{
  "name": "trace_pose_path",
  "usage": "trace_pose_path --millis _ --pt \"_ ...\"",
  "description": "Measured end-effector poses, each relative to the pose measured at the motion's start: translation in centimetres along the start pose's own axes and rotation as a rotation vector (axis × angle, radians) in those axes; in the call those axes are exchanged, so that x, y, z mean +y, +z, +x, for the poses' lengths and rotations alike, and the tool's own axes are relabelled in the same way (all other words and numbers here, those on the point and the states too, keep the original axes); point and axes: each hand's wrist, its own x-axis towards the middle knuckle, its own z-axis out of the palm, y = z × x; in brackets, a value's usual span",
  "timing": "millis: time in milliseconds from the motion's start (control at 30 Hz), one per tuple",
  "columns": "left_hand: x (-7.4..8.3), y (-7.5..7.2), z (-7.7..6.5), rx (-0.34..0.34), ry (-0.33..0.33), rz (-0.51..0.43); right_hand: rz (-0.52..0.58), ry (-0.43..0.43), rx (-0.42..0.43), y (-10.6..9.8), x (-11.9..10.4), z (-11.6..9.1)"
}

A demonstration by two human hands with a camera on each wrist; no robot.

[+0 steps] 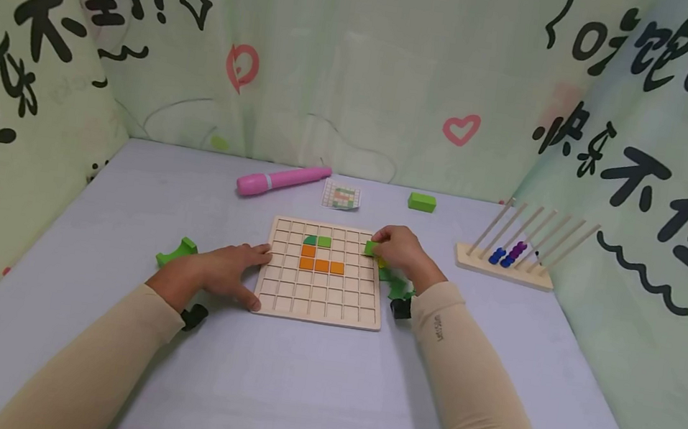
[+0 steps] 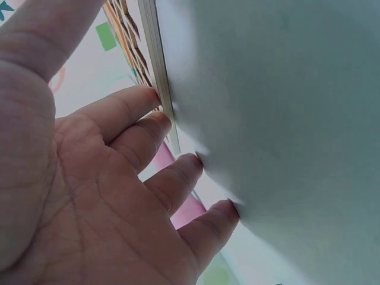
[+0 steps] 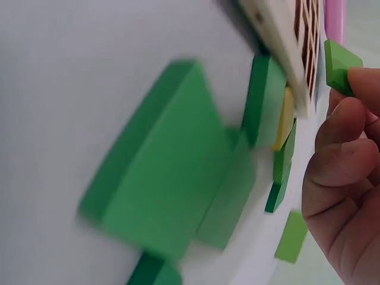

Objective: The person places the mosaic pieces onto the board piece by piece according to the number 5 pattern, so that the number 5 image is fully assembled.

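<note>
Beige sleeves (image 1: pixel 484 392) are stretching forward as the left hand (image 1: pixel 215 270), fingers spread, is resting against the left edge of a board (image 1: pixel 319 302). The right hand (image 1: pixel 407 255) is pinching a green tile (image 3: pixel 340 62) near the board's far right corner, while orange tiles (image 1: pixel 307 263) are sitting in its grid and loose pieces (image 3: pixel 160 160) are lying alongside.

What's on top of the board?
Four orange tiles, one light green tile and one dark green piece lie on the board. The right hand pinches a green square near the far right corner; whatever is beneath that hand is hidden.
</note>
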Motion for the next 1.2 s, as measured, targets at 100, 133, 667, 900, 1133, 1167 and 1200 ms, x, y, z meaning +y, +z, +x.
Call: trace_pose_path --millis 100,133,667,900,1133,1167,1200 --pt "0.1 -0.1 0.0 0.0 -0.008 -0.003 0.002 -0.026 -0.006 0.5 -0.7 0.1" --pt "0.2 -0.1 -0.1 0.0 -0.01 -0.004 0.006 -0.036 -0.008 0.7 -1.0 0.2" --pt "0.3 -0.2 0.0 -0.008 -0.013 -0.006 -0.033 -0.107 -0.044 3.0 -3.5 1.5" --pt "0.3 -0.1 -0.2 -0.005 -0.019 -0.016 -0.095 -0.098 -0.051 3.5 -3.8 2.0" --pt "0.2 0.1 -0.2 0.007 -0.013 -0.033 -0.171 -0.108 -0.032 3.9 -4.3 2.0" --pt "0.2 0.1 -0.3 0.01 -0.01 -0.032 -0.183 -0.108 -0.029 3.9 -4.4 2.0" --pt "0.2 0.1 -0.3 0.012 -0.01 -0.032 -0.196 -0.108 -0.028 3.9 -4.5 2.0"
